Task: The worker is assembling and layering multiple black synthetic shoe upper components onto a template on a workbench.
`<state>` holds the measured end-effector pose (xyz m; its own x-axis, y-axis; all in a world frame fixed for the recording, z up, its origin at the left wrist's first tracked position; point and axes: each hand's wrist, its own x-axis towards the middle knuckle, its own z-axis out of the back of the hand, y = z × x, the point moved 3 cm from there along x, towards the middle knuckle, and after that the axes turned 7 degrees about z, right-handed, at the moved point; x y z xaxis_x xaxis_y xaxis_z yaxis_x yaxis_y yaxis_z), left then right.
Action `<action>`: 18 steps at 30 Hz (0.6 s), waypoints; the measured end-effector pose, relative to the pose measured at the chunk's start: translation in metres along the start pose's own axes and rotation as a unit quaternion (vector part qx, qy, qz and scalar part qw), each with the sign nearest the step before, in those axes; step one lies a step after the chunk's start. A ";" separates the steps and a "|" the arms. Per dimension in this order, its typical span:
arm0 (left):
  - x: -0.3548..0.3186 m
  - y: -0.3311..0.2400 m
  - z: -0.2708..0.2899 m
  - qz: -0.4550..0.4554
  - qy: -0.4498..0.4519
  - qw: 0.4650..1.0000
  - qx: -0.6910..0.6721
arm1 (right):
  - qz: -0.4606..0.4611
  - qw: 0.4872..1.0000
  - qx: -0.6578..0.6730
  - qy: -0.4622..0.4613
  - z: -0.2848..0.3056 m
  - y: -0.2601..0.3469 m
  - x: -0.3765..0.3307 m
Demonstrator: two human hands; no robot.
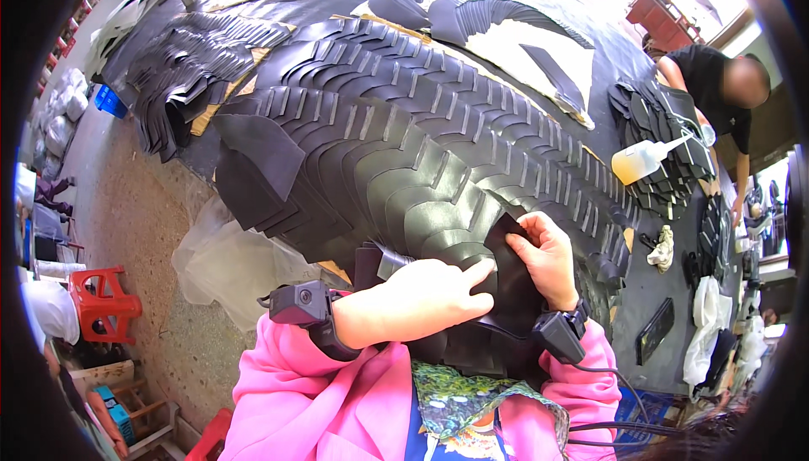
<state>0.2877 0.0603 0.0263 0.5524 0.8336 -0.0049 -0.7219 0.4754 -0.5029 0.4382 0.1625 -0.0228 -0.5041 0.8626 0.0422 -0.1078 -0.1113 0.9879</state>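
My left hand [434,292] rests flat on a black leather piece [510,288], its index finger stretched toward the right. My right hand [548,257] pinches the upper edge of that same piece between thumb and fingers. The piece lies at the near end of long overlapping rows of black cut pieces [404,124] spread across the dark table [611,48]. Both wrists wear black strapped devices, and my sleeves are pink.
A squeeze bottle with yellowish liquid [642,160] lies at the right, by another person in black [716,90] working over more black pieces. A loose stack of dark pieces [253,166] and clear plastic [227,263] hang off the left edge. A red stool [101,301] stands on the floor.
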 end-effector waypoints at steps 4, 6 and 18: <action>0.004 0.004 0.001 0.000 -0.023 1.000 -0.010 | 0.005 1.000 -0.013 -0.004 0.001 -0.003 0.000; 0.006 0.008 -0.002 0.003 -0.035 0.999 -0.023 | 0.001 1.000 -0.017 -0.006 0.001 -0.003 0.000; 0.013 0.016 -0.005 0.019 -0.021 0.998 -0.064 | 0.174 0.922 -0.342 -0.057 -0.003 0.020 0.004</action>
<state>0.2852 0.0774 0.0137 0.5058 0.8626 0.0079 -0.6815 0.4052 -0.6094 0.4316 0.1620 -0.0030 -0.5219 0.7571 0.3929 -0.4909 -0.6433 0.5875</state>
